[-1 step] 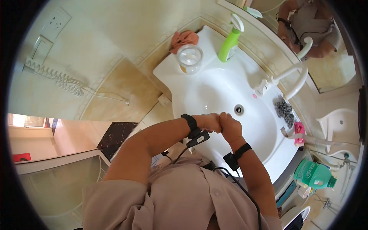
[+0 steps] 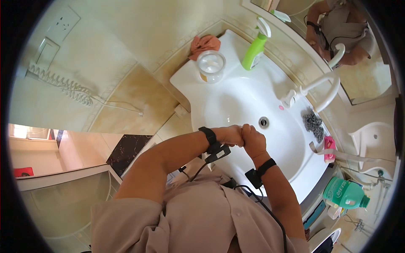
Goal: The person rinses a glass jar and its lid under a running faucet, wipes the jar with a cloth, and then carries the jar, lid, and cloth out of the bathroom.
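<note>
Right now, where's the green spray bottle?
In head view, the green spray bottle stands upper right of centre on the rim of the sink, between the clear container at left and white faucet at right.

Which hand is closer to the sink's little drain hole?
The right hand: it's just below and left of the drain in the picture; the left hand is farther left.

Bright, fairly even light fills the room; far left of the left hand (image 2: 230,135), a small opening (image 2: 20,132) glares almost white. Just beyond that hand, the glossy washbasin (image 2: 276,145) carries small glints and soft grey shading. Both it and the right hand (image 2: 255,141) look reasonably crisp. Well out from the hands, straight edges bow and a black rim closes the round view.
</note>
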A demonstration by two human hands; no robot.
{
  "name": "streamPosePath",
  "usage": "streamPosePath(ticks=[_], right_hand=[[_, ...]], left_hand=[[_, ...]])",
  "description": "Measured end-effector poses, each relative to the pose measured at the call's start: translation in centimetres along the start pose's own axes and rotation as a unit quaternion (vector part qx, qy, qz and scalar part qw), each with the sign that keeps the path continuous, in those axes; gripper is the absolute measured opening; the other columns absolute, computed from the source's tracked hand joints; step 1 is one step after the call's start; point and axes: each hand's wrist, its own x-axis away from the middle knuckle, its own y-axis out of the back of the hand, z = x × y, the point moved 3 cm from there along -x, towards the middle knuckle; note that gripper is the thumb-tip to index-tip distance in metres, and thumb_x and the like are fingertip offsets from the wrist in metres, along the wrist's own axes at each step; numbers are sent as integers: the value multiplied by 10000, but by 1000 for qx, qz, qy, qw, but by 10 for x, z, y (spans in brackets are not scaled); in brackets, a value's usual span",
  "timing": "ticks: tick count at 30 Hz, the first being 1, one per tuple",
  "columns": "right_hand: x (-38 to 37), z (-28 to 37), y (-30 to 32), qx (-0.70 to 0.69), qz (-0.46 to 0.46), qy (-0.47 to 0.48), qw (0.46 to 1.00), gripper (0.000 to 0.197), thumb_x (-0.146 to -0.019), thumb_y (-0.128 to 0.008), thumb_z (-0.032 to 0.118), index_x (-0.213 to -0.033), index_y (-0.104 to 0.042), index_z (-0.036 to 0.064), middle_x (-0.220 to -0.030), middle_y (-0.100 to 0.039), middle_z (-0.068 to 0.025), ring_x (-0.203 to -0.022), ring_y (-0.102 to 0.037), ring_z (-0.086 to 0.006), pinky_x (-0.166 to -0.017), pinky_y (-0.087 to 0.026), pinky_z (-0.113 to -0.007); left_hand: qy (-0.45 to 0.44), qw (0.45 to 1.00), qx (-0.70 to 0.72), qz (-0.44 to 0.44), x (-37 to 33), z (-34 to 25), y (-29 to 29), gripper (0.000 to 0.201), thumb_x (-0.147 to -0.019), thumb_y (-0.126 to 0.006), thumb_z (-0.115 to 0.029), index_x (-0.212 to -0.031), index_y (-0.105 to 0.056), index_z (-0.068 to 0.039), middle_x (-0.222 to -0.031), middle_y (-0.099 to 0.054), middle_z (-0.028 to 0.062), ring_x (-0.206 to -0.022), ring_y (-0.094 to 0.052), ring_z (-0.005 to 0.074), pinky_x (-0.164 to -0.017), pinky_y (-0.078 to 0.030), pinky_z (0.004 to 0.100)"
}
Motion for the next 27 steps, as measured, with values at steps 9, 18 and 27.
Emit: streamPosePath(ticks=[9, 18, 27], right_hand=[[-16, 38, -18, -688, 70, -163, 704, 567, -851, -660, 162, -1348, -390, 127, -1178, -544, -36, -1028, -564, -200, -830, -483, -322], [-24, 60, -20, -831, -18, -413, 372, 489, -890, -550, 538, -1139, -559, 118, -1027, -593, -53, -957, -577, -204, -820, -488, -393], [-27, 21, -10, -726, -113, -499, 460, 376, -879, -603, 302, -594, -445, 115, -477, -453, -30, -331, -378, -152, -263, -263, -298]], left_hand=[[-205, 928, 260, -169, 38, 47, 37, 625, -834, -648, -88, -1381, -350, -37, -1122, -558, 111, -1021, -551, 184, -897, -464, 313], [-355, 858, -201, -311, 72, 33, 19, 550, -820, -596, -117, -1347, -450, -61, -1206, -579, 144, -1158, -520, 318, -968, -425, 416], [-437, 769, -246, -396, 96, -23, 75, 348, -737, -721, -307, -1038, -671, -139, -1252, -554, 156, -1114, -526, 323, -952, -395, 416]])
